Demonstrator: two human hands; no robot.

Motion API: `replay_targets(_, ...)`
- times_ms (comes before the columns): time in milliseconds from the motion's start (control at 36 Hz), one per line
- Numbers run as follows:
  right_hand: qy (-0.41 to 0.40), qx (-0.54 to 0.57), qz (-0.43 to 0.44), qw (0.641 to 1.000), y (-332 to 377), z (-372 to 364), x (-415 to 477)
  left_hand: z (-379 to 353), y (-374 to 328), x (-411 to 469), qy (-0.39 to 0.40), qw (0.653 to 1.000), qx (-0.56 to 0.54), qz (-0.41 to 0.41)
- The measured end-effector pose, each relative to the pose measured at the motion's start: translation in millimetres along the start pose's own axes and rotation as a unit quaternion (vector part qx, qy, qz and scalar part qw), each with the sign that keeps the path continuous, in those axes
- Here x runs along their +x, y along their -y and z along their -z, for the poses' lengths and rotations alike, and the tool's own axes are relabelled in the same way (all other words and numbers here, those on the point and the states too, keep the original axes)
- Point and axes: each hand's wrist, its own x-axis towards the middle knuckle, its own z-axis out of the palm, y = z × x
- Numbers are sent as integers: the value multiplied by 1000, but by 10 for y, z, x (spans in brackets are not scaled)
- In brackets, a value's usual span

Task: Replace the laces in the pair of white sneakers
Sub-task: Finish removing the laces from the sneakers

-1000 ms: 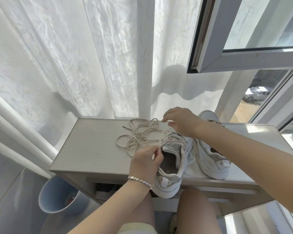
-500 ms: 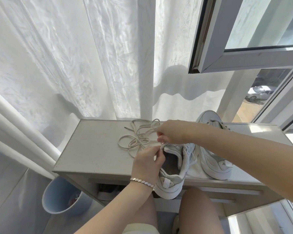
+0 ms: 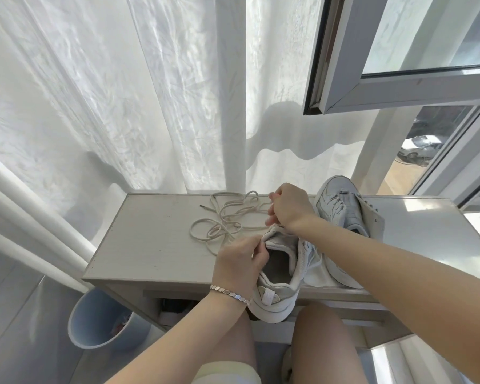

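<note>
A white sneaker (image 3: pixel 279 284) lies at the front edge of the pale table (image 3: pixel 150 245), its heel hanging over towards me. My left hand (image 3: pixel 240 263), with a silver bracelet on the wrist, pinches the sneaker's left collar edge. My right hand (image 3: pixel 288 207) is curled above the sneaker's tongue and pinches a lace there; its fingertips are partly hidden. The second white sneaker (image 3: pixel 341 217) lies to the right behind my right forearm. A loose beige lace (image 3: pixel 225 217) is coiled on the table to the left of my right hand.
A sheer white curtain (image 3: pixel 150 92) hangs behind the table. An open window frame (image 3: pixel 372 87) juts in at the upper right. A pale blue bin (image 3: pixel 100 320) stands on the floor at the lower left. My bare knees (image 3: pixel 324 336) are under the table's front edge.
My right hand has drawn up and back from the sneaker's tongue, pulling lace. The sneaker's heel has tipped further towards me. My left hand keeps its grip on the collar.
</note>
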Motion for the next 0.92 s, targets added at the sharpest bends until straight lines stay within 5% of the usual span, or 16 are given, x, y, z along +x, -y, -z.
replay_targets(83,19,67,-54,996,28,128,79,3,-15,-27,9,1000,-4,3)
replay_targets(167,50,54,17,997,41,208,82,-4,15,-24,14,999,-25,24)
replay_targets(306,219,149,44,963,220,580,-247,37,3,-27,16,995,-67,65)
replay_targets(389,351,-13,11,936,313,904,-492,63,-1,-16,-2,994,-79,81)
replay_targets(472,460,-193,-37,866,355,1136,-664,81,-41,3,-9,992,-87,85)
replay_targets(528,426,-278,-31,860,327,1147,-679,95,-72,16,-1,992,-87,91)
replay_targets(667,126,-361,177,907,112,804,-439,167,-137,109,91,975,-134,150)
replay_targets(917,130,-344,222,903,-62,470,-309,238,-163,241,157,936,-201,242)
